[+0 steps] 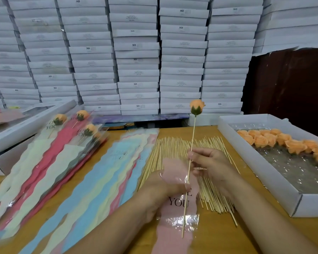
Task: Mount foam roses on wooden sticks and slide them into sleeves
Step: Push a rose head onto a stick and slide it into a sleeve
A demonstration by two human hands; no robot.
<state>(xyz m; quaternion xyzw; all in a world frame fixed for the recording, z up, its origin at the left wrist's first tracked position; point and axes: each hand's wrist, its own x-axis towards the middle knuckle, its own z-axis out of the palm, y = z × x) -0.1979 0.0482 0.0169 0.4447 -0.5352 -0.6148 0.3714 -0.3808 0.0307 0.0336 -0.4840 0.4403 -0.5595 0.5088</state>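
An orange foam rose (197, 106) sits on top of a wooden stick (192, 138) that stands nearly upright. My right hand (210, 166) pinches the stick at mid-height. The stick's lower part runs down inside a pink sleeve (176, 209) printed "LOVE YOU". My left hand (162, 189) holds that sleeve by its clear upper edge. A pile of bare wooden sticks (174, 151) lies on the table behind my hands. Loose orange roses (283, 141) fill a white box at the right.
Empty sleeves in blue, yellow and pink (92, 182) lie fanned out at centre left. Finished sleeved roses (72, 132) are stacked further left, against a white box (13, 132). The rose box's wall (261, 167) borders the right. Stacked white cartons (136, 57) form the back.
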